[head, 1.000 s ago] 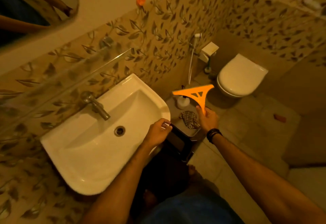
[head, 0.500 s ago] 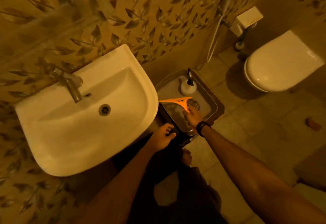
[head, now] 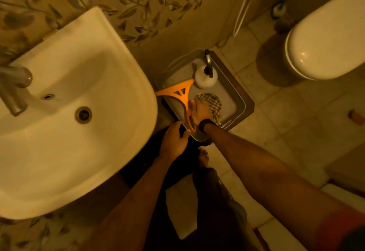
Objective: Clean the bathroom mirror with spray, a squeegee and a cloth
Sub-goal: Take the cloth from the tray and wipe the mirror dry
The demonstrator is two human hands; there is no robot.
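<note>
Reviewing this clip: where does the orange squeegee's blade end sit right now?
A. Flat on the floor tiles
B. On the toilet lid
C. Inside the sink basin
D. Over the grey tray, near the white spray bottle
D. The squeegee lies across the tray, one blade tip by the spray bottle, its handle at the right hand.

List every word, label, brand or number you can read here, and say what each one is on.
None can be read.
Spray bottle: white body seen from above, no label visible.
Orange squeegee: only cut-out triangles, no lettering.
Checked cloth: a woven pattern, no text.
Tray, sink and toilet: plain surfaces, no marks legible in the dim light.
Wall tiles: leaf print only.
</note>
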